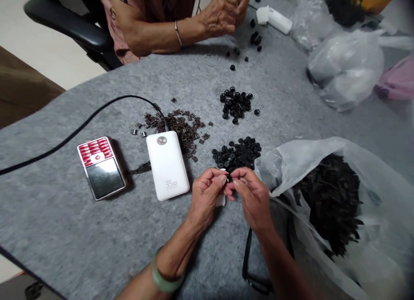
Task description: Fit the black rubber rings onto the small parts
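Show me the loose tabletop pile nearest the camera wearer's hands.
The lower black pile, just beyond the right hand; the upper black pile and the brown pile both lie farther off.

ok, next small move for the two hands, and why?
Probably a slight turn of the small black part: the left hand and right hand pinch it between them and hide much of its surface, so turning might bring more into view.

A mottled grey desk (123,235) with a curved far edge fills most of the view. Beyond it, at the upper left, a chair with a black padded armrest (67,24) stands over a pale floor (35,45); a brown surface (22,82), hard to identify, borders the left. The light is soft.
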Tool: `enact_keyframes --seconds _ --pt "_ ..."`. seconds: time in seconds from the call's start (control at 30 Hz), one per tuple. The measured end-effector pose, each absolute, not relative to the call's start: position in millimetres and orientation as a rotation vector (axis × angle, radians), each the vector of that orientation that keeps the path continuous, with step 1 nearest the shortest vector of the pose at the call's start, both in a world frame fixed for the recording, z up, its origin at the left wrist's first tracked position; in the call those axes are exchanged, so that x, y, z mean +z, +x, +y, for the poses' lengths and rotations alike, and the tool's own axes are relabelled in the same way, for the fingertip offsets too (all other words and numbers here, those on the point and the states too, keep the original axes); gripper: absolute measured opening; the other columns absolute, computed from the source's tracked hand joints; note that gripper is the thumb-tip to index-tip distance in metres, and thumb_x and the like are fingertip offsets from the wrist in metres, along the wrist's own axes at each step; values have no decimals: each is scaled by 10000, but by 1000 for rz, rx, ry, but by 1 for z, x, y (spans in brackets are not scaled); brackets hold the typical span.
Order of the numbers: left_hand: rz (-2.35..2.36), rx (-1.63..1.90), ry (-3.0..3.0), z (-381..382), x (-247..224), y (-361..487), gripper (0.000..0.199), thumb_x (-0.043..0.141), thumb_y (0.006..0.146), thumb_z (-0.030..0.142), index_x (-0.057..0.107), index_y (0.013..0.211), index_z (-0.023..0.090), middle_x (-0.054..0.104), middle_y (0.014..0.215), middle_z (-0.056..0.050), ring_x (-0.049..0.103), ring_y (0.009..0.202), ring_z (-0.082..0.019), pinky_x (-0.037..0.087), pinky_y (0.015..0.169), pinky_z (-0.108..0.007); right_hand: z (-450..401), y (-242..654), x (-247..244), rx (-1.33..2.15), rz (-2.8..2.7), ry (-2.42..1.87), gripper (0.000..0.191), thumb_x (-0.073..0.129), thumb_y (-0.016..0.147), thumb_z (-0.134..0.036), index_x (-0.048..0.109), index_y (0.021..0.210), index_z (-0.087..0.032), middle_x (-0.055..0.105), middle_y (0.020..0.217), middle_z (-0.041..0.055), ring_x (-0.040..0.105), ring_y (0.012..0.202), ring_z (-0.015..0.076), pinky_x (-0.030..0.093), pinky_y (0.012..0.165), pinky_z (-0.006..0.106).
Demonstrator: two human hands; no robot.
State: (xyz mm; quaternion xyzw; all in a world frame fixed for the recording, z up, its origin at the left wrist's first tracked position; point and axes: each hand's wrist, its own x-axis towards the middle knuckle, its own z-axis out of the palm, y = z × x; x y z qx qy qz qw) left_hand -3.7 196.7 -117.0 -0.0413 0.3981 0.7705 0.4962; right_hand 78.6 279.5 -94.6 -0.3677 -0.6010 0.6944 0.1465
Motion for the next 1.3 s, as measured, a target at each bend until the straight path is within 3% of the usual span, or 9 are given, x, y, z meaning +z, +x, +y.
enact_keyframes --seconds 0.1,0.37,0.6,0.8,1.07,1.3 --pt "957 1876 -92 197 -118 -3 311 798 812 357 636 922 116 670 620 5 631 510 -99 547 534 -210 276 83 -97 1894 -1792 -1037 336 614 905 -449 505 1009 -149 556 848 -2 565 680 26 490 587 137" --pt "975 1862 -75 195 -119 -2 300 801 812 347 635 929 127 682 647 16 638 530 -82 542 561 -185 272 85 -104 1797 -1804 -1174 308 660 877 -409 517 980 -156 533 859 -5 540 677 19 480 583 121" --pt "1025 1872 -28 196 -118 1 266 768 829 351 627 913 141 675 641 22 636 539 -81 540 569 -182 272 83 -100 1662 -1917 -1168 235 642 876 -365 658 994 -162 571 968 24 585 725 27 516 580 127" --pt "1184 1851 37 195 -116 2 212 716 863 334 627 893 144 650 637 26 626 564 -83 525 579 -182 271 80 -100 1492 -1944 -1108 149 621 890 -273 745 927 -200 623 950 15 599 784 18 499 609 89" --pt "1358 1849 108 195 -116 4 183 683 885 324 677 869 142 633 634 20 587 566 -74 482 577 -171 264 80 -107 1565 -1868 -1161 172 621 889 -307 713 902 -163 594 973 2 592 642 -9 513 537 103" --pt "1393 1878 61 194 -119 5 145 690 880 291 726 868 151 642 640 19 560 571 -56 447 571 -152 269 79 -112 1576 -1893 -1113 187 635 896 -330 668 869 -147 574 973 13 583 760 19 522 628 140"
